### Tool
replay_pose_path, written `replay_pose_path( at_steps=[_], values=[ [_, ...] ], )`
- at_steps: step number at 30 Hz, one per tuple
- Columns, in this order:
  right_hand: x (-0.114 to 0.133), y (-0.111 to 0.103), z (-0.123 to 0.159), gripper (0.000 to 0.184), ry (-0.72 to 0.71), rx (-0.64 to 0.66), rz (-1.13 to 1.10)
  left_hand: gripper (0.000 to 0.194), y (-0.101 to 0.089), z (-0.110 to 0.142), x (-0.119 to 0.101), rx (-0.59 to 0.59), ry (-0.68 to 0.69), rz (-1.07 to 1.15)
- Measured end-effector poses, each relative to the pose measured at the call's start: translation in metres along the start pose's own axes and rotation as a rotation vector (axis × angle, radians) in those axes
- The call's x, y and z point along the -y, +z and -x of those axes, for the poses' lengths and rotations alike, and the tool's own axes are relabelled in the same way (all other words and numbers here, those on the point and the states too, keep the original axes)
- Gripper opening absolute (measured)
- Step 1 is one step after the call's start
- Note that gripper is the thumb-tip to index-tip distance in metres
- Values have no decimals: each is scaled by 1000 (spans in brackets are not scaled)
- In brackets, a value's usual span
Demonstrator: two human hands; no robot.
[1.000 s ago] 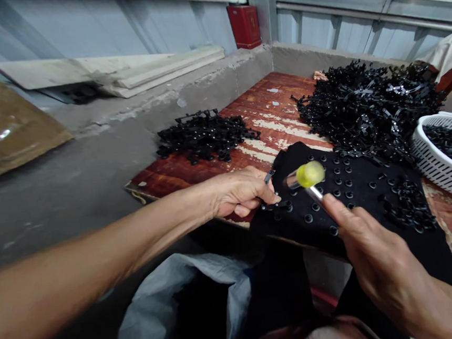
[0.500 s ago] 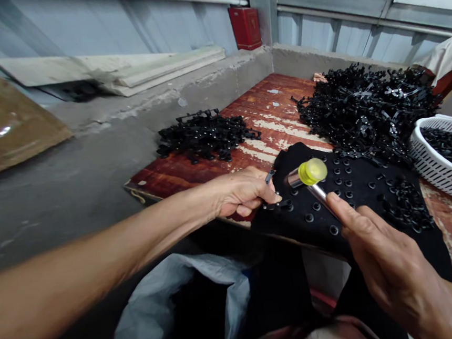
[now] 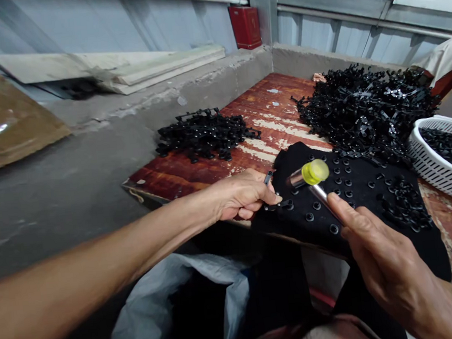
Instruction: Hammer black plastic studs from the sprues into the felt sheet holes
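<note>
My left hand (image 3: 242, 195) pinches a small black plastic piece (image 3: 268, 178) between its fingertips, just above a black cloth (image 3: 411, 251) spread over the table edge. Dotted across the cloth are several black ring-shaped fittings, with a loose cluster at its right. My right hand (image 3: 383, 253) grips a small hammer (image 3: 315, 173) by its metal handle. The hammer's yellow plastic head hangs over the cloth, not touching my left hand. The handle's end is hidden in my right hand.
A worn red wooden table (image 3: 269, 115) carries a small pile of black plastic pieces (image 3: 203, 135) and a larger pile (image 3: 367, 109). A white plastic basket (image 3: 435, 164) of black pieces stands at the right. A grey woven sack (image 3: 174, 306) lies below my left arm.
The hammer head has levelled and shifted slightly right, and my right hand has eased with it. My left hand stays pinched at nearly the same spot.
</note>
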State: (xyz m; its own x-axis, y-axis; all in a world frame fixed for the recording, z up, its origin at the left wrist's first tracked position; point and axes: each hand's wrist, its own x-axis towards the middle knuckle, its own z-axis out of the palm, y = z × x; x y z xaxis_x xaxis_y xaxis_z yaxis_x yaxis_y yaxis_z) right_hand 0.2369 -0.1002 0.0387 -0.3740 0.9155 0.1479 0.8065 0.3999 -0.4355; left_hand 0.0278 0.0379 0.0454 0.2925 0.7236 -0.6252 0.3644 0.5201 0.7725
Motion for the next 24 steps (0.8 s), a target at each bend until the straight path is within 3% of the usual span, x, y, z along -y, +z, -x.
replay_pose_path(
  at_steps=[4,7,11,15,19,24],
  values=[
    [1,0,-2,68,7,54,45,32,1,1,0,-27,-2,18],
    [2,0,-2,71,-15,-25,12,31,1,1,0,-12,-19,22],
    [5,-2,-1,69,30,85,65,31,1,1,2,-29,1,25],
    [7,-2,-3,71,31,29,20,30,2,1,4,-21,0,23],
    [9,-5,-8,66,100,133,43,28,3,6,9,-59,47,57],
    [23,0,-9,36,275,-118,-407,30,17,26,26,-149,169,328]
  ],
)
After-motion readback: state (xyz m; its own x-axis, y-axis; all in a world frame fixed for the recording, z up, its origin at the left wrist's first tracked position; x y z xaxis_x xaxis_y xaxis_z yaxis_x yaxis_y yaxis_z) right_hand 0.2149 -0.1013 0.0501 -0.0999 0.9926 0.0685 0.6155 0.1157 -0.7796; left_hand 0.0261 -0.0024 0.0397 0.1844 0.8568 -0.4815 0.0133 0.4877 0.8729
